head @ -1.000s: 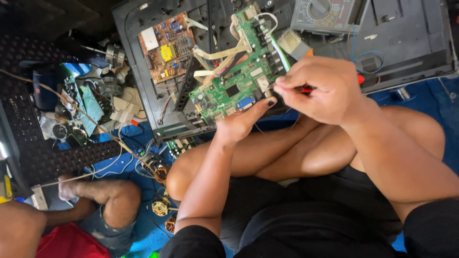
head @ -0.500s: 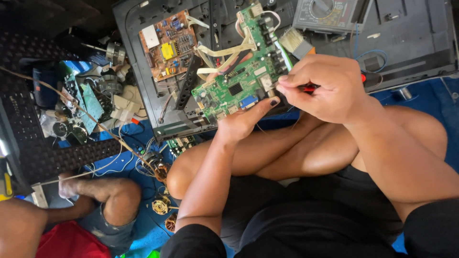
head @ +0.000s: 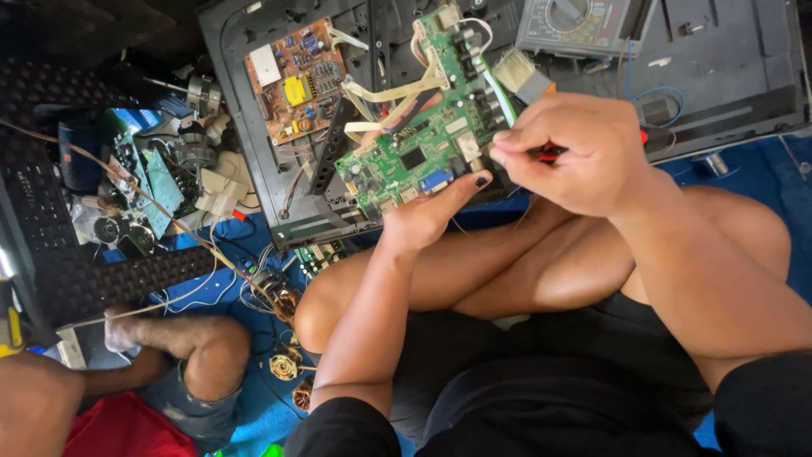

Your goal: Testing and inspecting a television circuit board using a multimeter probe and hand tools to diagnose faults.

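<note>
1. The left hand (head: 427,216) holds the green circuit board (head: 423,152) from below, its fingers pinching the board's lower edge, the thumb with its dark nail lying along that edge.
2. The board is tilted up over the person's crossed legs, just in front of the open black back panel (head: 719,76) of a flat appliance lying on the floor; pale flat ribbon cables (head: 393,89) still tie the board to that panel.
3. The right hand (head: 584,148) is closed round a red-handled tool (head: 554,153), fingers pressed together on the handle, the tip at the board's right edge. The tip itself is hidden.
4. Compared with a moment ago, the board has lifted and swung slightly nearer the camera, while the right hand has kept its grip at the same corner. I judge the work at that corner is ongoing, not finished.
5. A brown circuit board (head: 296,80) sits in the panel to the left, a grey meter (head: 579,25) lies above, and a small brush (head: 524,74) is beside the hand.
6. Another person's bent knee (head: 211,355) shows lower left, beside loose parts on the blue floor mat (head: 761,173).
</note>
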